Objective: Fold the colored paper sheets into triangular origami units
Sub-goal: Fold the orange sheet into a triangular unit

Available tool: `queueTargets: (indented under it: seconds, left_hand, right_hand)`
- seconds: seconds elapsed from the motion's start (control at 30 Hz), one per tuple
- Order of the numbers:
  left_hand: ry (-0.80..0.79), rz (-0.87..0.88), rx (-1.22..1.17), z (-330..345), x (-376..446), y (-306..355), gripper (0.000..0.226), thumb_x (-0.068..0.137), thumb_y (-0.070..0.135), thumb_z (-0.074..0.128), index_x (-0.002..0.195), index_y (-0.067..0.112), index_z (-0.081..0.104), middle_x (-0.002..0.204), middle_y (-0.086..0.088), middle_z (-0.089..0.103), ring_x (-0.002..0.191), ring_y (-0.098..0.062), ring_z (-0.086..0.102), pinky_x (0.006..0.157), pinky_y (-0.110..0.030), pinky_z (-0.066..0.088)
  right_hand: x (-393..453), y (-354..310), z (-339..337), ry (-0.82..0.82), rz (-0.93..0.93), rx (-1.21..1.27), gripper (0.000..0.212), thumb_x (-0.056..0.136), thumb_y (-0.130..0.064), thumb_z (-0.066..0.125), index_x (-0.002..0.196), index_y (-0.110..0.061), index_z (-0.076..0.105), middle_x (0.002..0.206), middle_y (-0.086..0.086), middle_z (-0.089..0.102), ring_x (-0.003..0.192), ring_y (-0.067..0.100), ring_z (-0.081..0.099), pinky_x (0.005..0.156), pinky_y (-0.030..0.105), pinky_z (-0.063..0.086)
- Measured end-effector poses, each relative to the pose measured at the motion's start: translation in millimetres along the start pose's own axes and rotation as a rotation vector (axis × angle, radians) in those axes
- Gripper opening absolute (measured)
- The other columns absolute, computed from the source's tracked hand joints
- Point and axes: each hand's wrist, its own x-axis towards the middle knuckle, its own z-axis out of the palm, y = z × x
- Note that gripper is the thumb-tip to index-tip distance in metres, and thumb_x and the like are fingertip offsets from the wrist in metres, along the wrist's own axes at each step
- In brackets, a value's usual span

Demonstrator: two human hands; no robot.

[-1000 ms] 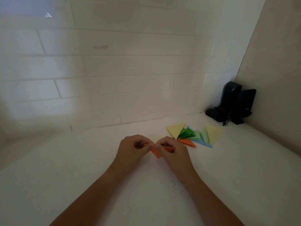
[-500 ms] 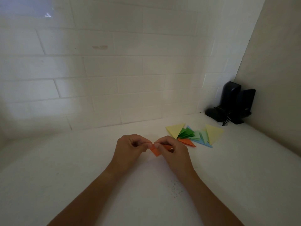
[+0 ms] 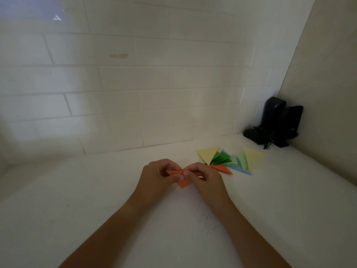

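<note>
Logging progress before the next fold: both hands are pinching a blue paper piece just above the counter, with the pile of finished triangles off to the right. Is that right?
Not quite: the colour is wrong. In the head view, the left hand and right hand pinch an orange paper piece, not a blue one. The rest stands: it is held just above the counter, with the pile of finished triangles to the right.

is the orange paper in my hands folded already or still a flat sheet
Folded, partly at least. The orange paper shows a narrow creased strip and a pointed flap below, pinched by the left hand and right hand.
</note>
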Motion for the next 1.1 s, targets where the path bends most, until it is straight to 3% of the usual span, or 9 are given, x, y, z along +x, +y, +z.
queueTargets:
  seconds: [0.13,0.3,0.4,0.6,0.77,0.9,1.03,1.1]
  left_hand:
    - [0.033,0.01,-0.005,-0.9,0.8,-1.4,0.019,0.079,0.011,0.088,0.088,0.023,0.077,0.078,0.004,0.074,0.069,-0.004,0.066,0.068,-0.015,0.051]
    - [-0.003,0.045,0.044,-2.0,0.8,-4.0,0.027,0.082,0.009,0.083,0.093,0.032,0.078,0.078,0.008,0.07,0.071,-0.006,0.064,0.07,-0.019,0.052]
    - [-0.03,0.025,0.076,0.0,-0.7,-0.6,0.02,0.083,0.015,0.082,0.09,0.034,0.079,0.087,0.011,0.074,0.081,-0.005,0.068,0.072,-0.019,0.052]
    - [-0.018,-0.072,-0.062,-0.8,-3.3,3.2,0.007,0.084,0.018,0.084,0.079,0.023,0.082,0.083,0.0,0.078,0.085,-0.024,0.074,0.077,-0.04,0.059]
    - [0.005,-0.087,-0.099,-2.5,-1.4,2.6,0.008,0.084,0.016,0.084,0.078,0.022,0.082,0.084,0.0,0.078,0.081,-0.016,0.073,0.073,-0.027,0.054]
    - [0.019,-0.094,-0.097,-1.1,-1.9,3.6,0.01,0.084,0.016,0.083,0.078,0.023,0.082,0.082,0.001,0.078,0.079,-0.014,0.072,0.072,-0.025,0.054]
    - [0.027,-0.094,-0.125,-3.1,-0.3,4.0,0.007,0.085,0.016,0.083,0.079,0.021,0.082,0.083,0.0,0.078,0.079,-0.013,0.072,0.072,-0.025,0.053]
    - [0.035,-0.116,-0.151,-3.3,-0.4,4.3,0.006,0.086,0.016,0.082,0.08,0.019,0.082,0.083,-0.001,0.078,0.078,-0.013,0.072,0.072,-0.026,0.053]
  right_hand:
    - [1.7,4.5,-1.1,0.071,0.025,0.007,0.01,0.097,-0.015,0.069,0.094,-0.024,0.074,0.09,-0.005,0.074,0.089,0.011,0.068,0.075,0.021,0.051]
    - [0.4,4.9,-1.2,0.064,0.05,-0.009,0.013,0.097,-0.014,0.068,0.088,-0.021,0.074,0.081,-0.001,0.072,0.072,0.012,0.066,0.071,0.026,0.052]
    - [0.9,3.3,-2.6,0.034,0.05,-0.02,0.013,0.096,-0.015,0.069,0.087,-0.021,0.075,0.08,-0.001,0.072,0.069,0.012,0.066,0.071,0.028,0.053]
    - [0.5,2.4,-1.2,0.009,0.042,-0.001,0.012,0.095,-0.012,0.07,0.088,-0.02,0.077,0.079,0.0,0.073,0.071,0.014,0.069,0.073,0.034,0.056]
    - [1.6,5.1,-0.6,0.051,0.042,-0.02,0.013,0.095,-0.011,0.069,0.088,-0.02,0.075,0.08,0.0,0.073,0.076,0.016,0.069,0.072,0.027,0.054]
    - [2.3,7.0,0.5,0.05,0.043,-0.05,0.015,0.095,-0.011,0.07,0.084,-0.022,0.073,0.076,0.0,0.072,0.074,0.016,0.069,0.074,0.034,0.056]
    - [2.0,6.4,-0.4,0.079,0.079,0.031,0.01,0.096,-0.016,0.069,0.089,-0.02,0.075,0.079,0.0,0.074,0.075,0.011,0.069,0.072,0.023,0.053]
    - [2.8,8.1,-0.9,0.098,0.096,0.054,0.01,0.097,-0.015,0.067,0.089,-0.017,0.074,0.08,0.002,0.073,0.075,0.01,0.068,0.073,0.025,0.053]
